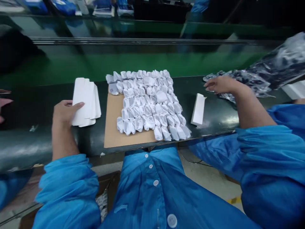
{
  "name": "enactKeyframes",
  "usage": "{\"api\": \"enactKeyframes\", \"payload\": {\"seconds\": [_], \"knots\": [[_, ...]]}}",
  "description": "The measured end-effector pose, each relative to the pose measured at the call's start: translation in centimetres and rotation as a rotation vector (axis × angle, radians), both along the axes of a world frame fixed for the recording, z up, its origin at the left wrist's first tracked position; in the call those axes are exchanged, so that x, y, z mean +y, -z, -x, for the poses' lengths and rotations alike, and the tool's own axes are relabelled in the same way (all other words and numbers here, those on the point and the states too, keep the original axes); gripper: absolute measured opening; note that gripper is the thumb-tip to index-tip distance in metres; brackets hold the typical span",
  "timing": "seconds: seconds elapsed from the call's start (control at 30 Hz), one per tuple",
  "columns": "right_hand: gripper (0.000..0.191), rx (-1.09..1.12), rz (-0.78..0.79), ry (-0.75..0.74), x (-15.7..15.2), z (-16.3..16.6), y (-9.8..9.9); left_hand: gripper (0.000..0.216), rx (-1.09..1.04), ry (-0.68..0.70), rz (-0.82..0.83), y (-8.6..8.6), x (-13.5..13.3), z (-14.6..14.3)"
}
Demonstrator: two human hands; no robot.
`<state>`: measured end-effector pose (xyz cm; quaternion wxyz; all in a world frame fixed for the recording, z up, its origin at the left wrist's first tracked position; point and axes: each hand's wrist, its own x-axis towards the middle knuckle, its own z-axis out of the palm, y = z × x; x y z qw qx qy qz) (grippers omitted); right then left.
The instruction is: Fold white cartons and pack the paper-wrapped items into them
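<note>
My left hand [64, 112] rests on the left side of a stack of flat white cartons [86, 101], with the thumb laid across it and the fingers curled at its edge. My right hand [220, 84] reaches to the right, fingers closed on the crinkled edge of a pile of clear plastic bags [262, 76]. Between my hands lies a brown cardboard sheet [113, 127] covered with several rows of small white-wrapped packets [149, 101]. A single white folded box [198, 109] lies just right of the packets.
The dark work surface [30, 149] runs along a green conveyor belt [133, 63]. Another person's fingers [3, 108] show at the far left edge. Blue items and papers [105, 9] sit across the belt. My blue smock [152, 190] fills the foreground.
</note>
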<state>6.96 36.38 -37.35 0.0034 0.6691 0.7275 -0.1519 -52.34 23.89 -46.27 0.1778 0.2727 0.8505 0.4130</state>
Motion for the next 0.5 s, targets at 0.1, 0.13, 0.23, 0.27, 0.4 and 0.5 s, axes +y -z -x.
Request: {"api": "enactKeyframes", "payload": {"seconds": [0.1, 0.13, 0.23, 0.27, 0.4, 0.5], "knots": [[0.027, 0.035, -0.227, -0.051, -2.1, 5.0, 0.5, 0.03, -0.021, -0.026, -0.156, -1.8, -0.6, -0.1], [0.026, 0.114, -0.261, -0.108, -3.6, 7.2, 0.5, 0.026, -0.019, -0.03, -0.225, -2.6, -1.1, -0.7], [0.036, 0.658, -0.156, -0.374, -10.2, 15.1, 0.9, 0.019, -0.022, 0.037, -0.441, -3.9, -3.6, -5.3], [0.049, 0.85, -0.061, -0.42, -12.4, 17.9, 1.3, 0.021, -0.035, 0.094, -0.495, -3.8, -4.9, -7.8], [0.049, 1.268, 0.065, -0.34, -17.2, 25.4, 3.5, 0.036, -0.18, 0.358, -0.516, -2.3, -11.2, -17.4], [0.032, 1.161, 0.145, -0.468, -16.8, 24.4, 3.9, 0.049, -0.397, 0.409, -0.59, -2.0, -14.8, -18.8]]}}
